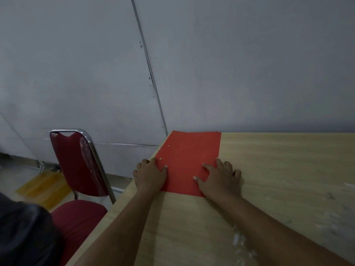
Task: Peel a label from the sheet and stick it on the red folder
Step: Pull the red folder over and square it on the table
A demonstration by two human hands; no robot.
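Both hands lie flat and open on the red folder at the centre of the frame, palms down, neither grip closed on anything: the left hand presses the folder's near left corner, the right hand its near right corner, fingers spread. The folder rests closed at the far left edge of the tabletop, its far end touching or nearly touching the grey wall, with two small metal studs showing near its left edge. This looks like the squaring-up step, the folder being steadied before any label is handled. The next move calls for finding the label sheet and lifting one label by a corner. No sheet or label is in view; pale scraps at the lower right are too blurred to identify. A red chair stands at the lower left, beside a dark shape cut off by the frame.
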